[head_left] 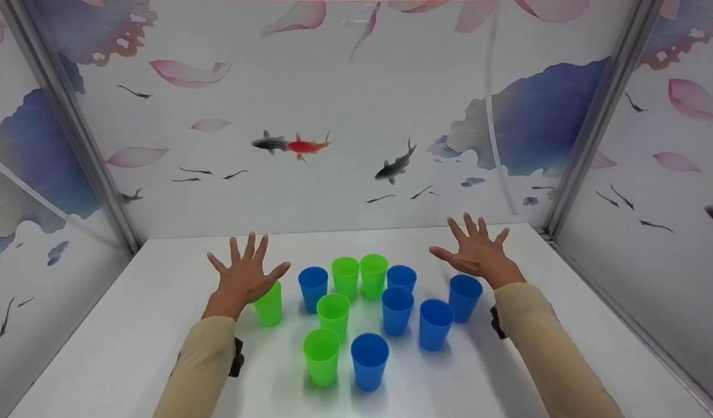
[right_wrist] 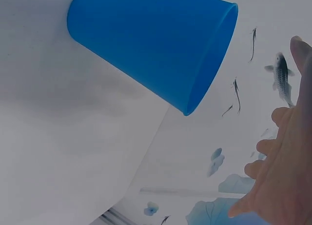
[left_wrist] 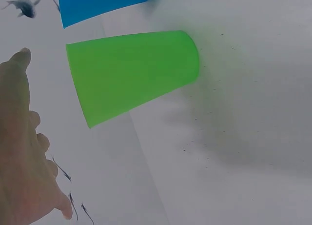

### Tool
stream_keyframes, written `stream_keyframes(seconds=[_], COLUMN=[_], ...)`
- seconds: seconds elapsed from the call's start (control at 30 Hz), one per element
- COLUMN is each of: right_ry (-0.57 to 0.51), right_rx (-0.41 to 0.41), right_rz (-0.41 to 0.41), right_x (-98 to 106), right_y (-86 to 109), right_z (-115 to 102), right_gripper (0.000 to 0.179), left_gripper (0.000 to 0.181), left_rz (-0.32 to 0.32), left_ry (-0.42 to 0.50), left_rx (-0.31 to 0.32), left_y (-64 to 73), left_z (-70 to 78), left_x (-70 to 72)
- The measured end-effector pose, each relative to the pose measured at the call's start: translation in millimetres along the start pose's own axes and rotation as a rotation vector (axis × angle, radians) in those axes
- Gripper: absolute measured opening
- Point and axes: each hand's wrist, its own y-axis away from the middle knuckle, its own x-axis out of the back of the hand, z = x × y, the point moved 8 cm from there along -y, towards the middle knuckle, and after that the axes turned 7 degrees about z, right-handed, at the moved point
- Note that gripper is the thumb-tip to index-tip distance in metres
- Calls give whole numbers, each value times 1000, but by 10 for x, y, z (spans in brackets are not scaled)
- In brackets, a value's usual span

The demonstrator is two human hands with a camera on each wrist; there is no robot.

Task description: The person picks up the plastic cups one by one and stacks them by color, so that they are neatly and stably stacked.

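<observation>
My left hand [head_left: 244, 280] is held up with its fingers spread, overlapping the leftmost green cup [head_left: 269, 307] in the head view. That green cup [left_wrist: 134, 76] stands beside the left hand [left_wrist: 24, 156] in the left wrist view, apart from the fingers. Over on the other side my right hand [head_left: 477, 253] also has its fingers spread and holds nothing. Just below it stands the rightmost blue cup [head_left: 464, 302]; in the right wrist view this blue cup [right_wrist: 151, 44] is apart from the right hand [right_wrist: 282, 161].
Between the hands, several green and blue cups stand upright on the white table [head_left: 130, 348]. A green cup [head_left: 321, 360] and a blue cup [head_left: 370, 366] are nearest the front. Printed panels with fish and petals, including the back wall [head_left: 345, 197], enclose the table on three sides.
</observation>
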Motion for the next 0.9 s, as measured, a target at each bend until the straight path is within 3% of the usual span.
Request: stream_keyframes(seconds=[0.33, 0.6, 0.9], right_ry=[-18, -69, -184], right_rx=[64, 148, 239], right_rz=[-3, 15, 58], right_x=[45, 125, 263], right_y=[42, 158, 408], right_z=[-219, -485, -816], right_gripper=[97, 94, 88], left_gripper=[88, 92, 93], left_rz=[-37, -58, -15], left_ry=[26, 123, 207], left_rx=[-37, -25, -17], left_y=[101, 156, 336], left_z=[3, 24, -16], left_x=[77, 260, 379])
